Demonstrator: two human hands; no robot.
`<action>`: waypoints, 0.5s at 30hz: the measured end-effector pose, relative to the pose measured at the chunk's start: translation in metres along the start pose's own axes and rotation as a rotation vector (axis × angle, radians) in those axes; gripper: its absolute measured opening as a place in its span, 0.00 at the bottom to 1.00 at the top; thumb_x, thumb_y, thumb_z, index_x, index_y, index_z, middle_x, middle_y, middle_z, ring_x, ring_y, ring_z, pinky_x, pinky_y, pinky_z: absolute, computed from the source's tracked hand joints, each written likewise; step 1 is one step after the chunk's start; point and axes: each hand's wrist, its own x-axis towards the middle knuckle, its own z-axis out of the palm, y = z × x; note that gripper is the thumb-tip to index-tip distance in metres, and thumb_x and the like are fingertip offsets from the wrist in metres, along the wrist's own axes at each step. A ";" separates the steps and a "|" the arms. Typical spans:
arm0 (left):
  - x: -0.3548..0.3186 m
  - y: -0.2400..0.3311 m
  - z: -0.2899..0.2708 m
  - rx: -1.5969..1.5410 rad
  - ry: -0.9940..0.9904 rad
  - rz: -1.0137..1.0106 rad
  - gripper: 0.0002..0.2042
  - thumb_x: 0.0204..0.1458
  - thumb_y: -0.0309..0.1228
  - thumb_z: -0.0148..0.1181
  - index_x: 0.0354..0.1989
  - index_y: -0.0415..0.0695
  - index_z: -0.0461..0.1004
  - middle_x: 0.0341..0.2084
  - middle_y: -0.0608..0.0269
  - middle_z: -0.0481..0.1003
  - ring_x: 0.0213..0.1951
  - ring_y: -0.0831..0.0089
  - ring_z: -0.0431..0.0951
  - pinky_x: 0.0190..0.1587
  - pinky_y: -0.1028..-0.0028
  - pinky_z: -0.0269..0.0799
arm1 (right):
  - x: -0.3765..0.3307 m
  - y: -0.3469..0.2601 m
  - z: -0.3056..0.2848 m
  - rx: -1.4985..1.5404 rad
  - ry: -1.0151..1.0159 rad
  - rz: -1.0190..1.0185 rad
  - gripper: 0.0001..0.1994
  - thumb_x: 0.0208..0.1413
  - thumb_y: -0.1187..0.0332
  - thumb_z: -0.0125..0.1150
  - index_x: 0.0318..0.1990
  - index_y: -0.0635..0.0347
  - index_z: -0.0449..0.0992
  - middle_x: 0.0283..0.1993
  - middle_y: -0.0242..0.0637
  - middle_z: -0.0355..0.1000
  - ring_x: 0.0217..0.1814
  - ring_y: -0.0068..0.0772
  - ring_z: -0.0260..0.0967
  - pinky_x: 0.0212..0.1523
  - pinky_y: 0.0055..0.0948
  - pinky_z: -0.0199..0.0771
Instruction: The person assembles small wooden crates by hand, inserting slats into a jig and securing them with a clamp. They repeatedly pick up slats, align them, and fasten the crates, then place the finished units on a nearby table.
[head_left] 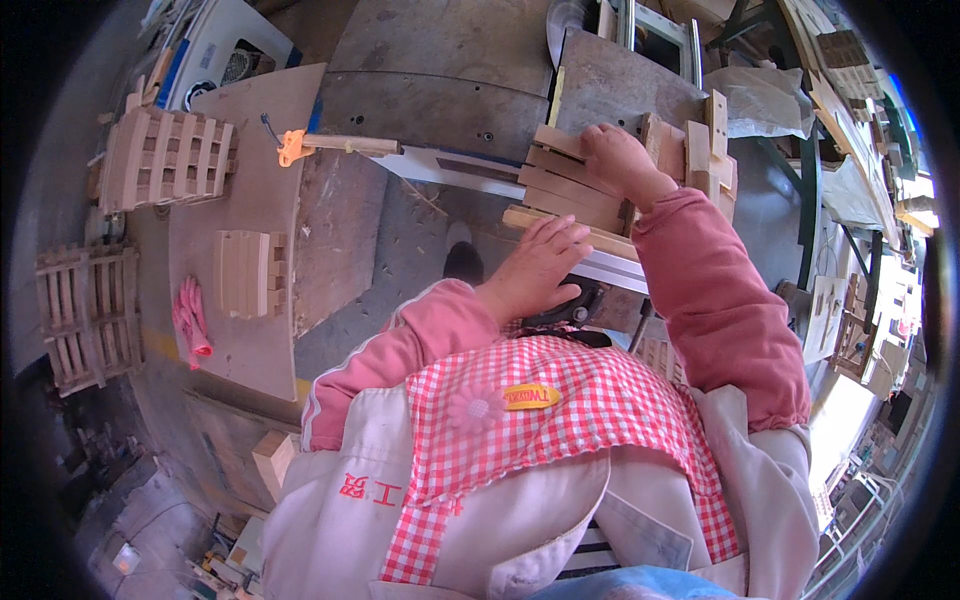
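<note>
Several flat wooden slats point(575, 195) lie side by side on the machine table in front of me. My right hand point(622, 165) reaches over them from the right, its fingers curled down around the far slat point(560, 141). Its fingertips are partly hidden. Along the near edge runs a thicker wooden strip point(610, 243). My left hand point(535, 268) lies on that strip's left part, fingers stretched and thumb apart. To the right of the slats stand stacked wooden blocks point(697, 150).
A round blade point(567, 22) shows at the table's far side. At left, a board point(235, 340) bears slotted wood stacks point(245, 272) and pink gloves point(190, 320). An orange clamp point(291, 148) sits by a wooden bar. A pallet point(90, 315) lies farther left.
</note>
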 end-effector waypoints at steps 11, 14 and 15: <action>0.001 0.001 0.000 0.007 -0.015 -0.013 0.30 0.44 0.37 0.67 0.57 0.44 0.66 0.61 0.52 0.62 0.66 0.51 0.56 0.68 0.52 0.49 | 0.024 0.019 -0.001 -0.088 -0.038 0.015 0.11 0.52 0.73 0.52 0.40 0.64 0.77 0.42 0.53 0.75 0.48 0.54 0.74 0.50 0.44 0.73; 0.002 0.003 -0.003 -0.013 -0.009 -0.019 0.29 0.44 0.37 0.67 0.56 0.44 0.67 0.61 0.53 0.63 0.66 0.50 0.57 0.67 0.51 0.50 | 0.034 0.027 0.009 -0.125 -0.006 -0.071 0.10 0.52 0.72 0.53 0.39 0.64 0.77 0.42 0.52 0.75 0.47 0.55 0.74 0.49 0.45 0.74; 0.004 0.003 -0.006 -0.042 0.011 -0.009 0.27 0.44 0.36 0.66 0.54 0.44 0.68 0.59 0.52 0.65 0.64 0.51 0.60 0.66 0.52 0.52 | 0.034 0.030 0.010 -0.100 -0.013 -0.086 0.10 0.52 0.71 0.53 0.39 0.63 0.78 0.41 0.52 0.76 0.47 0.55 0.74 0.49 0.45 0.74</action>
